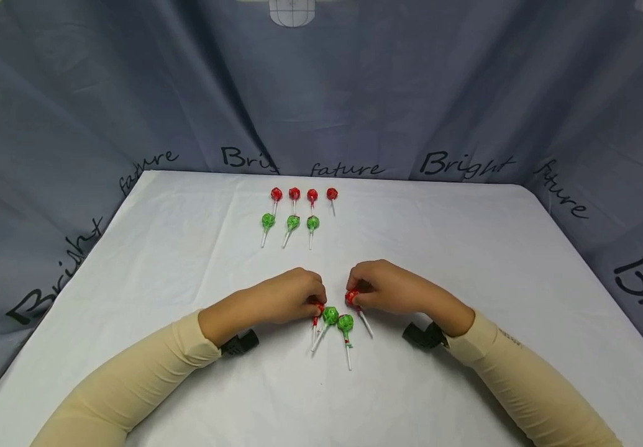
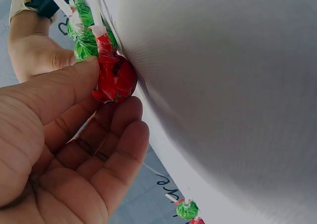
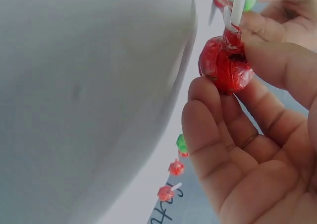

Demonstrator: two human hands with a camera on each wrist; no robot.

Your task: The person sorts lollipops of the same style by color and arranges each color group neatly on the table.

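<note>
My left hand (image 1: pixel 290 296) pinches the wrapped head of a red lollipop (image 2: pixel 115 78) between thumb and fingertips, close to the tabletop. Across from it, my right hand (image 1: pixel 391 287) holds another red lollipop (image 3: pixel 225 65) by its head, thumb on one side and fingers on the other. In the head view its white stick points toward the front right. Between the hands lie two green lollipops: one (image 1: pixel 330 315) right beside the left fingertips, the other (image 1: pixel 346 323) slightly nearer the front. Both green ones have their sticks toward me.
Farther back on the white-covered table (image 1: pixel 438 223) lies a row of several red lollipops (image 1: pixel 294 194). Just in front of that row are three green lollipops (image 1: pixel 293 222). A grey curtain (image 1: pixel 355 93) with black lettering hangs behind the table.
</note>
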